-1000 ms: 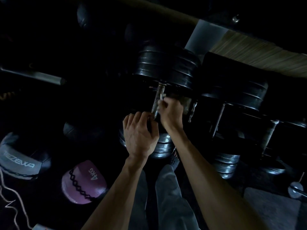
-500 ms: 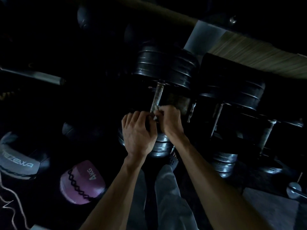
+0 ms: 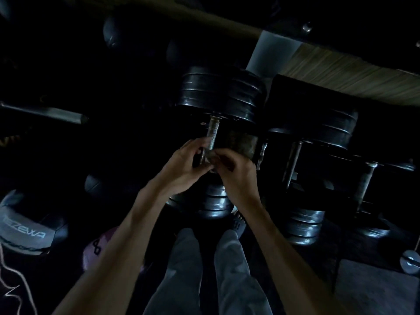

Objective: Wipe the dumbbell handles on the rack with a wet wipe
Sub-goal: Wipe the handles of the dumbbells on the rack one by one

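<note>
Now, handle: dumbbell handle (image 3: 212, 135) runs lengthwise away beyond both sets of fingertips.
Right hand (image 3: 236, 173): nearer; fingers curled, pinching what looks like the wet wipe (image 3: 210, 156) at handle's near end.
Left hand (image 3: 184, 167): curled alongside; grip unclear.

The dumbbell plates (image 3: 221, 96) are glossy black, and the nearer plates (image 3: 216, 202) catch a grey sheen. The handle (image 3: 212, 133) is dull silver, speckled with darker spots. A medicine ball (image 3: 25, 226) is black and grey with pale lettering; another ball (image 3: 95, 248) is pinkish purple with a black chain-like stitch pattern. The trousers (image 3: 184, 269) are light grey. The floor strip (image 3: 352, 71) shows tan wood grain. A cord (image 3: 9, 289) is whitish.
</note>
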`<state>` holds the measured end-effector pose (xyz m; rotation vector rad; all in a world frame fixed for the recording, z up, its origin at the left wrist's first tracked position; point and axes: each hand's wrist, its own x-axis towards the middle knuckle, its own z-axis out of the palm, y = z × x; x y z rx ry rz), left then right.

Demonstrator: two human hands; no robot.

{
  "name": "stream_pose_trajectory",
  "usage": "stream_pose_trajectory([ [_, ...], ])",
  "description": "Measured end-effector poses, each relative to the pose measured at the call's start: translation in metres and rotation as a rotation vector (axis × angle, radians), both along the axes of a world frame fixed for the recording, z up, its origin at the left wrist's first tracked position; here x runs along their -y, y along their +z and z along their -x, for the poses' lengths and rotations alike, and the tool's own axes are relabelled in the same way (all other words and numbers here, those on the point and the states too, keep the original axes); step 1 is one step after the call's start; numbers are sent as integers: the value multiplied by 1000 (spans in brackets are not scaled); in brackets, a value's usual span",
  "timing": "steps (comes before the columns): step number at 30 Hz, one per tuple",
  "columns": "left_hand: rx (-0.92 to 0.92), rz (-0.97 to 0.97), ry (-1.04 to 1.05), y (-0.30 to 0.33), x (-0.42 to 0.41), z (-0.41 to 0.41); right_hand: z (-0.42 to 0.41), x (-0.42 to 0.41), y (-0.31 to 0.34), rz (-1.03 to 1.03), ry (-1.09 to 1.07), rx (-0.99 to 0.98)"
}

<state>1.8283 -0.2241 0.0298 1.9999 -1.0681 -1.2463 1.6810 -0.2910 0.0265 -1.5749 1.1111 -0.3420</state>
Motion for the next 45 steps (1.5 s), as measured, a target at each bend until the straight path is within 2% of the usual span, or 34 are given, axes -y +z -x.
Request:
stream_pose_trajectory([
  [2,-114,0,-28,-2,3,-7,1,-3,3,0,-75,55],
  [4,-131,9,30,-3,4,-12,3,-8,-1,34,-166,56],
  [8,111,-11,340,-6,11,-18,6,-26,-17,186,-191,-13],
  [11,165,-97,470,-20,31,-18,0,-39,-24,278,-197,-82],
  [15,115,-98,384,-34,58,-9,-6,-45,-29,387,-232,-153],
  [19,345,-50,262,-34,54,9,-6,-48,-32,412,-255,-160],
  [21,391,-51,249,-34,56,9,-8,-50,-33,425,-265,-165],
  [25,315,-53,317,-39,77,-3,-6,-50,-35,440,-231,-161],
  [29,97,-137,351,-47,63,-13,-5,-50,-36,434,-232,-173],
  [34,107,-180,325,-41,79,-18,-5,-49,-37,427,-210,-161],
  [40,353,-77,268,-28,53,2,-4,-48,-39,429,-218,-156],
  [45,427,-64,321,-23,68,12,-5,-48,-40,418,-219,-159],
])
